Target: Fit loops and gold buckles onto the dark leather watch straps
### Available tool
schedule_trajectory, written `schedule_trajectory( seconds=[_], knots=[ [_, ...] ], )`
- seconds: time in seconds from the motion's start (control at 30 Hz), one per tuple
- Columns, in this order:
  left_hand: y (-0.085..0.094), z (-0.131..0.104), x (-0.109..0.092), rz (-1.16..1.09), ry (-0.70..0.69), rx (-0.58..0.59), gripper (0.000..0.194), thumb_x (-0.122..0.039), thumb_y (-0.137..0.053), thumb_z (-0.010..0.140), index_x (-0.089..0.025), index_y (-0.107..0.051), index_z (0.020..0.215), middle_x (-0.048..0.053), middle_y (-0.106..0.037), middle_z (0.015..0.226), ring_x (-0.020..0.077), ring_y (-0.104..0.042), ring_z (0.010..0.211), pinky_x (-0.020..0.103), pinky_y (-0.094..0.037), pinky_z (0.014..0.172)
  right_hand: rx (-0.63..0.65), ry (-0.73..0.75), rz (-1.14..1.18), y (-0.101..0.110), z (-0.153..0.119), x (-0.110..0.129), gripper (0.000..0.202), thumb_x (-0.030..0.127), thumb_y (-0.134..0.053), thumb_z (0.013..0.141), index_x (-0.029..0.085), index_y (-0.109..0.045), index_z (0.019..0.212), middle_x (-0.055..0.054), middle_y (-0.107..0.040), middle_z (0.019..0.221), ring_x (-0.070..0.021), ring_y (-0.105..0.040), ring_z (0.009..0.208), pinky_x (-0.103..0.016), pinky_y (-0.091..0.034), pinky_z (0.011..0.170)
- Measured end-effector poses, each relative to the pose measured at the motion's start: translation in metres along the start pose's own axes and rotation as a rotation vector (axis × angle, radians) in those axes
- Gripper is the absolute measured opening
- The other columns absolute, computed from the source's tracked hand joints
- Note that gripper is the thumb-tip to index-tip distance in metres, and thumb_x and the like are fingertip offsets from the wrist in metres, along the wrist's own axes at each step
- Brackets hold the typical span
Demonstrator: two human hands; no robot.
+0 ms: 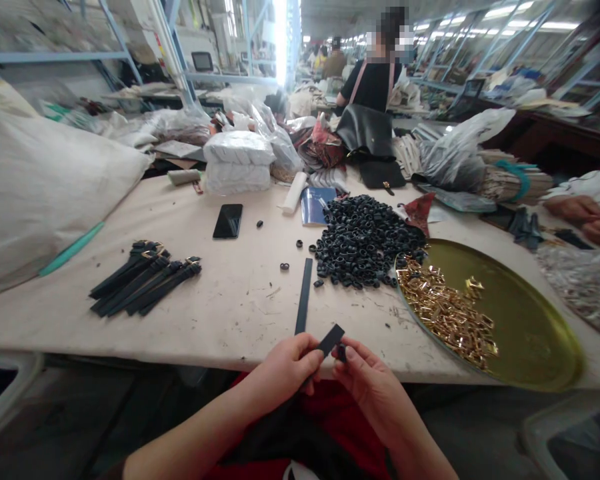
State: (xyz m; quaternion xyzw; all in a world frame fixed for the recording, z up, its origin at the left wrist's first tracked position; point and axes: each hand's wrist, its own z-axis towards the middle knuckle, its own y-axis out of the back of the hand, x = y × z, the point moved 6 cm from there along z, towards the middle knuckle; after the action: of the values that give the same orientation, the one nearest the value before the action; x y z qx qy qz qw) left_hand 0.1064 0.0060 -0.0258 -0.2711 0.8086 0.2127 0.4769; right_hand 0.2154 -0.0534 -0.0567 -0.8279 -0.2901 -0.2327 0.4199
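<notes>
Over the table's front edge, my left hand [297,363] is closed on a dark strap [332,339], whose flat end sticks out toward the upper right. Close beside it, my right hand [363,373] pinches a small black loop [341,353] between thumb and fingers, near the strap's end. A second dark strip [304,297] lies on the table just beyond my left hand. Farther back is a large heap of black loops [365,240]. To the right, gold buckles [450,313] lie on a round gold tray [535,333].
Bundled straps with buckles [145,280] lie at left, near a phone [228,221]. A blue booklet [316,205], a white roll [294,193] and a black bag [366,137] are farther back. Another person's hands [587,217] are at the right edge.
</notes>
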Motion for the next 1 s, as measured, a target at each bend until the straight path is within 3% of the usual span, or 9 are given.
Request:
schedule_trajectory(
  seconds=[0.17, 0.3, 0.5, 0.6, 0.73, 0.9, 1.0],
  knots=[
    [0.0, -0.017, -0.015, 0.338, -0.112, -0.158, 0.02, -0.028, -0.034, 0.082, -0.018, -0.046, 0.072, -0.003, -0.051, 0.056, 0.011, -0.049, 0.052, 0.021, -0.034, 0.052, -0.035, 0.001, 0.202, -0.005, -0.007, 0.0, 0.028, 0.019, -0.079, 0.055, 0.017, -0.066, 0.08, 0.001, -0.068, 0.075, -0.0074, -0.062, 0.062, -0.017, -0.052, 0.064],
    [-0.001, -0.032, -0.019, 0.558, -0.177, -0.237, 0.022, -0.027, -0.033, 0.083, -0.018, -0.047, 0.068, 0.0, -0.053, 0.063, 0.0134, -0.049, 0.06, 0.022, -0.03, 0.054, -0.047, 0.109, 0.106, -0.003, -0.013, 0.001, 0.026, 0.024, -0.077, 0.059, 0.018, -0.065, 0.081, 0.003, -0.066, 0.067, -0.0048, -0.057, 0.053, -0.014, -0.048, 0.054],
    [-0.003, -0.048, -0.016, 0.648, -0.189, -0.136, 0.026, -0.028, -0.035, 0.082, -0.018, -0.053, 0.069, 0.002, -0.057, 0.064, 0.014, -0.049, 0.059, 0.023, -0.027, 0.052, -0.036, 0.26, -0.248, 0.009, -0.02, -0.004, 0.025, 0.029, -0.074, 0.063, 0.018, -0.063, 0.083, 0.004, -0.061, 0.056, -0.0079, -0.053, 0.053, -0.018, -0.044, 0.053],
    [-0.004, -0.048, -0.01, 0.498, -0.138, -0.054, 0.028, -0.029, -0.033, 0.082, -0.016, -0.056, 0.072, 0.0, -0.055, 0.061, 0.0126, -0.048, 0.056, 0.021, -0.028, 0.05, -0.001, 0.236, -0.242, 0.01, -0.021, -0.006, 0.026, 0.031, -0.073, 0.064, 0.018, -0.063, 0.084, 0.004, -0.06, 0.055, -0.0081, -0.052, 0.053, -0.019, -0.042, 0.054],
    [-0.003, -0.046, -0.007, 0.485, -0.124, -0.075, 0.031, -0.03, -0.032, 0.083, -0.016, -0.057, 0.07, 0.0, -0.056, 0.062, 0.0125, -0.048, 0.058, 0.021, -0.028, 0.051, 0.015, 0.18, -0.141, 0.007, -0.023, -0.006, 0.028, 0.033, -0.075, 0.06, 0.019, -0.063, 0.08, 0.004, -0.061, 0.061, -0.0068, -0.051, 0.05, -0.02, -0.041, 0.053],
    [-0.004, -0.045, -0.014, 0.653, -0.185, -0.077, 0.029, -0.031, -0.036, 0.082, -0.018, -0.055, 0.065, 0.0, -0.057, 0.061, 0.0128, -0.049, 0.056, 0.022, -0.026, 0.051, 0.099, 0.176, -0.364, -0.005, -0.023, -0.008, 0.025, 0.032, -0.074, 0.061, 0.016, -0.062, 0.076, 0.003, -0.06, 0.053, -0.0094, -0.051, 0.05, -0.022, -0.039, 0.052],
    [-0.009, -0.04, -0.012, 0.521, -0.148, -0.008, 0.027, -0.03, -0.035, 0.082, -0.017, -0.056, 0.072, 0.0, -0.056, 0.062, 0.0123, -0.049, 0.055, 0.021, -0.031, 0.051, 0.165, 0.143, -0.382, -0.009, -0.018, -0.005, 0.023, 0.031, -0.073, 0.063, 0.016, -0.06, 0.074, 0.004, -0.059, 0.053, -0.0087, -0.05, 0.049, -0.021, -0.037, 0.051]
  ],
)
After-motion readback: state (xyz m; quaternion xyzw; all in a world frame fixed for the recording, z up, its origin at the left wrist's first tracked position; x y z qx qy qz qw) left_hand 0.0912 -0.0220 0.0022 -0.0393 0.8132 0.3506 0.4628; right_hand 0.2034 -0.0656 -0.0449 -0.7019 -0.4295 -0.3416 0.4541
